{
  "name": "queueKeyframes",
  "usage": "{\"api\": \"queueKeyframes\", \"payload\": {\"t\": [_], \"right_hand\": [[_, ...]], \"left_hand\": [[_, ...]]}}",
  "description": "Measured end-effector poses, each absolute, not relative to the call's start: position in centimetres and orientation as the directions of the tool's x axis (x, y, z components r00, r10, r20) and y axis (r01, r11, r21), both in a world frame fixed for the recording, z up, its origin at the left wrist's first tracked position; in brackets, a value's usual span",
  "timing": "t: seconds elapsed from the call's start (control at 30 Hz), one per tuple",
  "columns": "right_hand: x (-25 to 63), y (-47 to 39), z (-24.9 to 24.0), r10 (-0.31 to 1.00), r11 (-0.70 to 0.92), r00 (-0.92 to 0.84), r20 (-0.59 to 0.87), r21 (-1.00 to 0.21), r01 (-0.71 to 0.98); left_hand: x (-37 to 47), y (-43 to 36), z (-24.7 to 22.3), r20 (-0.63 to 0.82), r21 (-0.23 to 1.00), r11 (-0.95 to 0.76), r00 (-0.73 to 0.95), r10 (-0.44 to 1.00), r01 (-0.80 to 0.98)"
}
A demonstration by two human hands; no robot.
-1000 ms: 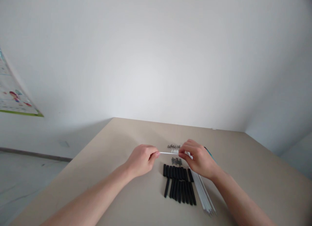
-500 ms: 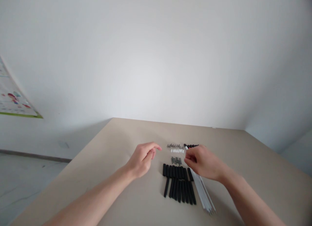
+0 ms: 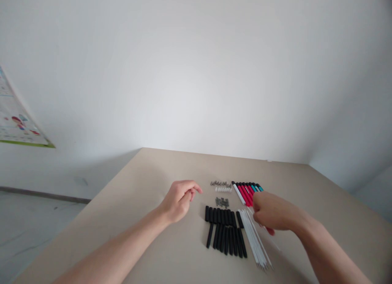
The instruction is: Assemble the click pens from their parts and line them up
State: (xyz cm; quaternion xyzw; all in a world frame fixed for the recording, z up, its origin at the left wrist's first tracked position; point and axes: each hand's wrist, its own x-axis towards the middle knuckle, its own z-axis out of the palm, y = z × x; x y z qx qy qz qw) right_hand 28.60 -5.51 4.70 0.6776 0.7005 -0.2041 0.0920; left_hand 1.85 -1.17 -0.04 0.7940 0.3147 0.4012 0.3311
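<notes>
My left hand (image 3: 180, 200) hovers left of the pen parts, its index finger stretched out and the other fingers curled; nothing shows in it. My right hand (image 3: 274, 210) is closed on a thin white pen refill, whose faint end (image 3: 275, 245) sticks out below the fingers. It is just right of a bundle of white pen refills (image 3: 253, 241) and covers the lower ends of some coloured pen barrels (image 3: 245, 191) with black ends. Short black tubes (image 3: 219, 215) and longer black tubes (image 3: 230, 240) lie in two rows between the hands.
Small springs (image 3: 222, 202) lie behind the black tubes. Beyond them are a row of small white pieces (image 3: 223, 190) and a row of small metallic pieces (image 3: 219, 184). The beige table (image 3: 171, 255) meets a white wall (image 3: 196, 71); a poster (image 3: 21, 120) hangs at left.
My right hand has moved right and slightly down, from over the refills' upper ends to their right side, uncovering most of the coloured barrels. My left hand stays nearly still.
</notes>
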Motion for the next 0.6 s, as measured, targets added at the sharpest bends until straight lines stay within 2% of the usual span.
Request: {"api": "queueKeyframes", "payload": {"t": [0.13, 0.23, 0.33, 0.43, 0.5, 0.6], "right_hand": [[28.5, -5.9, 4.6, 0.857, -0.094, -0.028, -0.515, -0.209, 0.974], [28.5, -6.0, 4.4, 0.885, -0.045, -0.089, -0.456, -0.274, 0.961], [28.3, -5.7, 4.4, 0.942, 0.04, -0.112, -0.317, -0.225, 0.974], [27.3, -5.3, 4.5, 0.983, 0.172, -0.181, -0.03, -0.199, 0.965], [26.0, -5.3, 4.4, 0.959, 0.28, -0.252, 0.127, -0.306, 0.91], [23.4, -6.1, 4.0, 0.929, 0.369, -0.327, 0.173, -0.447, 0.815]], "left_hand": [[1.8, -1.2, -0.1, 0.426, 0.789, -0.573, 0.475, 0.77, 0.221], [1.8, -1.2, -0.2, 0.407, 0.827, -0.531, 0.457, 0.791, 0.184], [1.9, -1.1, -0.2, 0.342, 0.921, -0.388, 0.397, 0.852, 0.039], [2.1, -1.0, 0.4, 0.236, 0.954, -0.157, 0.319, 0.918, -0.254], [2.3, -0.9, 0.8, 0.192, 0.883, -0.032, 0.298, 0.935, -0.468], [2.6, -0.9, 1.3, 0.169, 0.742, 0.099, 0.327, 0.93, -0.663]]}}
